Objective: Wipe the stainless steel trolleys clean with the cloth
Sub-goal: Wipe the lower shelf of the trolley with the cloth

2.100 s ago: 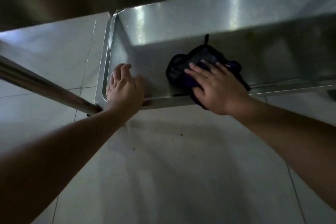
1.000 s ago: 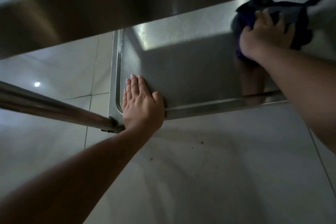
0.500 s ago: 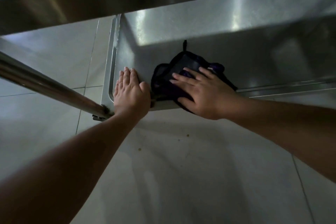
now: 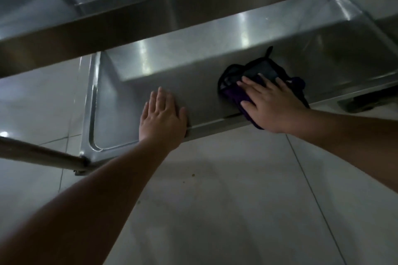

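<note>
The trolley's bottom shelf (image 4: pixel 211 66) filled the middle of the head view, a shallow stainless tray with a raised rim, sitting low over pale floor tiles (image 4: pixel 226 211). Everything here is placed off that shelf. Off its left corner a round steel leg (image 4: pixel 43 157) ran in from the frame's left edge and met the shelf at the near-left corner joint. Above the shelf, an upper shelf (image 4: pixel 129 17) of the same trolley crossed the top of the view, casting a dark band over the back of the tray.

Just right of the shelf's rounded left corner, the left hand (image 4: pixel 161 118) lay flat on the steel — fingers straight and close together, pointing away from the person, the heel of the palm over the near rim, holding nothing. A bare stretch of shelf separated it from the cloth.

Toward the shelf's right half sat the cloth (image 4: pixel 234 88), dark, purple-black, bunched, with a small loop sticking up at its far edge and one corner draped over the near rim. The right hand (image 4: pixel 273 103) pressed down on top of it — fingers spread and extended, not curled round the fabric, thumb out toward the near rim. A few small specks (image 4: pixel 193 175) lay on the tiles just in front of the shelf's near edge.
</note>
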The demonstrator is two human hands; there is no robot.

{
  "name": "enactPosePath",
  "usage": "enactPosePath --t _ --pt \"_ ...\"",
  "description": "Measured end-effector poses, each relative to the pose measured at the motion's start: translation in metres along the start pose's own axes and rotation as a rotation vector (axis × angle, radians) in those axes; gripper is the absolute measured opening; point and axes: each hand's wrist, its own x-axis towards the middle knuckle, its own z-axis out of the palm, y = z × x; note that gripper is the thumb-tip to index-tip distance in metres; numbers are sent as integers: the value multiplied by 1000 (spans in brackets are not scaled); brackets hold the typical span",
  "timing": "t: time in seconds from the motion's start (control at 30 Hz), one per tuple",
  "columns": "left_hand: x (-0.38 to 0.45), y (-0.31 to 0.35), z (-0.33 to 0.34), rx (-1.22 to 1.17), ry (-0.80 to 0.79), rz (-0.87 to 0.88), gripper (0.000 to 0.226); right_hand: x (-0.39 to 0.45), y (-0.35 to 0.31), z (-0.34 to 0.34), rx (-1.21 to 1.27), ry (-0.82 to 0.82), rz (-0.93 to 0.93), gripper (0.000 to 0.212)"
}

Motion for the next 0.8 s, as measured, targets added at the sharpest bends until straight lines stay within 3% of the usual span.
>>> enactPosePath --t 0.27,0.43,0.57,0.67,0.8 --pt "3 35 17 -16 4 -12 75 16 -29 10 -34 -36 -339 64" --pt "5 28 20 -26 -1 -8 82 7 42 0 -8 33 -138 69" --pt "19 17 8 -95 23 -20 65 1 117 -16 35 53 124 75" --pt "33 11 6 -120 -1 -29 63 0 122 -14 38 40 190 72" --pt "38 12 17 -85 -67 -62 70 -1 79 -7 59 36 229 74"
